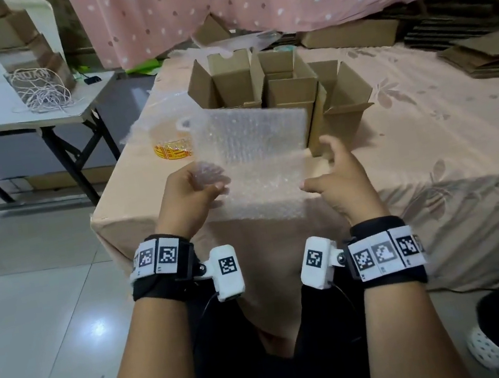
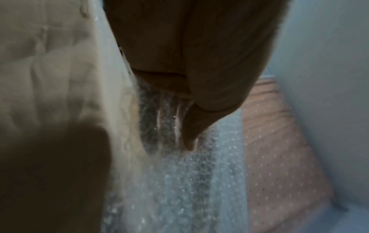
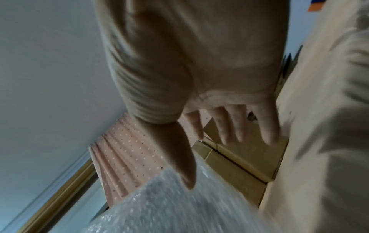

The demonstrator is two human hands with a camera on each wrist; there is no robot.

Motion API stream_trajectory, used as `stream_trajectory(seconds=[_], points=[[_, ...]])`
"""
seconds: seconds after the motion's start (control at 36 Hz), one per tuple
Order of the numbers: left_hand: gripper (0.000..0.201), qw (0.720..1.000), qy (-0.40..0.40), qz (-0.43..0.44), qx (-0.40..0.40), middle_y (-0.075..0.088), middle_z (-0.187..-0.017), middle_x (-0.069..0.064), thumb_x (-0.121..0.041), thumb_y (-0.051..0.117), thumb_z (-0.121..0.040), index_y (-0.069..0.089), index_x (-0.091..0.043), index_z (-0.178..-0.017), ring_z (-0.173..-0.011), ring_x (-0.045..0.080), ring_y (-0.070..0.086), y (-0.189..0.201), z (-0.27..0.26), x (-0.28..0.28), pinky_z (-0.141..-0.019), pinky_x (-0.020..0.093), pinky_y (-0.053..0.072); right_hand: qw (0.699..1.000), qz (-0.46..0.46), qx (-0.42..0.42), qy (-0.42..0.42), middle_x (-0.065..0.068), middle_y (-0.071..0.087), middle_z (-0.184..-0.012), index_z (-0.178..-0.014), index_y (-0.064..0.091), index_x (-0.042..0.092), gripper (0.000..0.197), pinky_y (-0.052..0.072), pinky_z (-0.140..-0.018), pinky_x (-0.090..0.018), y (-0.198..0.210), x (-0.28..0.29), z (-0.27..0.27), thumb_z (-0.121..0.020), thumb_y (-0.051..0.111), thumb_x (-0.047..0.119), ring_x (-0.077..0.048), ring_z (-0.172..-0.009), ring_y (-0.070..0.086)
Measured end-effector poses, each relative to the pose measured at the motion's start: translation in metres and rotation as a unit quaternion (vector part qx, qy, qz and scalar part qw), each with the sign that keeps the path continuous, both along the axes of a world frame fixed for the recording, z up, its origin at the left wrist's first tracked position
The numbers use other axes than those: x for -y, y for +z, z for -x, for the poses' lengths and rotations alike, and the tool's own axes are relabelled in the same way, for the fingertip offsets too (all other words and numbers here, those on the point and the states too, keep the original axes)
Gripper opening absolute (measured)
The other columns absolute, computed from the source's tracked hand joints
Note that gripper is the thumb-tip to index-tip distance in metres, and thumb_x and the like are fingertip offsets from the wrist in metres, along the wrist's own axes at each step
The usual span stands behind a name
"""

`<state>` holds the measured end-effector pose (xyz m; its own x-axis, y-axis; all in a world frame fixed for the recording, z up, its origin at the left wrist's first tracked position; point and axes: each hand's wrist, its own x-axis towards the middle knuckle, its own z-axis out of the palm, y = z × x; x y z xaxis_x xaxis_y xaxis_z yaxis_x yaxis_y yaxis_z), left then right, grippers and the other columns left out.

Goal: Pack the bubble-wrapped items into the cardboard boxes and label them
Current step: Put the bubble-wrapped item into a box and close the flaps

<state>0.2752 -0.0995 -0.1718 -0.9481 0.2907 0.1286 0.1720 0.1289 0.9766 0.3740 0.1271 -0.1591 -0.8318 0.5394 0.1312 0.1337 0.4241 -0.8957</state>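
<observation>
Peach floral-cloth bed [image 1: 427, 130] carries open brown cardboard boxes [image 1: 275, 88] beyond both hands. Left hand [image 1: 190, 194] pinches clear bubble-wrap sheet's [image 1: 256, 155] corner; right hand [image 1: 337, 175] spread, empty, prob. just beside sheet's edge. Light, floppy, slippery; take by corners.

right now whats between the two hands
In the head view, the clear bubble wrap sheet spans from the left hand, which grips it, to the open right hand.

You will find no legible text anywhere: the roll of yellow tape [image 1: 171, 150] at left of centre in the head view carries red print too blurred to read, and the wrist bands [image 1: 384, 253] at lower centre bear only black-and-white square code markers, no words or numbers.
</observation>
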Motion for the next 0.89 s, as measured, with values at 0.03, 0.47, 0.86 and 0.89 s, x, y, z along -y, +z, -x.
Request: stream_trajectory(seconds=[0.03,0.47,0.86,0.89], points=[[0.027,0.999,0.007,0.029,-0.029,0.076,-0.088,0.001,0.008,0.065,-0.086,0.069,-0.018,-0.091,-0.086,0.022,0.073,-0.002,0.002,0.001,-0.075,0.038,0.059,0.999,-0.044,-0.018,-0.005,0.0,0.045,-0.14,-0.144,0.04,0.028,0.087,0.037,-0.101,-0.026,0.003,0.001,-0.001,-0.07,0.08,0.005,-0.017,-0.128,0.042],[0.029,0.891,0.049,0.231,-0.388,0.076,-0.099,0.002,0.001,0.068,-0.079,0.077,-0.014,-0.102,-0.096,0.026,0.067,0.069,-0.033,0.004,-0.09,0.035,0.05,0.963,-0.215,-0.139,0.087,0.013,0.057,-0.123,-0.143,0.04,0.034,0.087,0.034,-0.111,-0.042,0.066,0.052,-0.014,-0.069,0.084,0.029,-0.001,-0.114,0.044],[0.102,0.982,-0.005,-0.147,-0.115,0.051,-0.142,0.004,-0.028,0.088,-0.068,0.029,-0.027,-0.151,-0.134,0.016,0.048,0.064,-0.022,0.022,-0.11,0.046,0.041,0.949,0.085,-0.289,0.092,0.004,0.075,-0.083,-0.095,0.072,-0.003,0.022,0.057,-0.08,-0.026,0.057,0.034,-0.021,-0.075,0.08,-0.005,-0.014,-0.083,0.072],[0.093,0.981,-0.033,-0.168,-0.095,0.055,-0.139,0.004,-0.026,0.086,-0.069,0.036,-0.022,-0.147,-0.133,0.019,0.051,0.065,-0.022,0.024,-0.107,0.041,0.044,0.949,0.091,-0.286,0.096,-0.001,0.076,-0.086,-0.096,0.072,-0.004,0.023,0.058,-0.082,-0.03,0.057,0.033,-0.021,-0.075,0.08,-0.004,-0.018,-0.085,0.073]])
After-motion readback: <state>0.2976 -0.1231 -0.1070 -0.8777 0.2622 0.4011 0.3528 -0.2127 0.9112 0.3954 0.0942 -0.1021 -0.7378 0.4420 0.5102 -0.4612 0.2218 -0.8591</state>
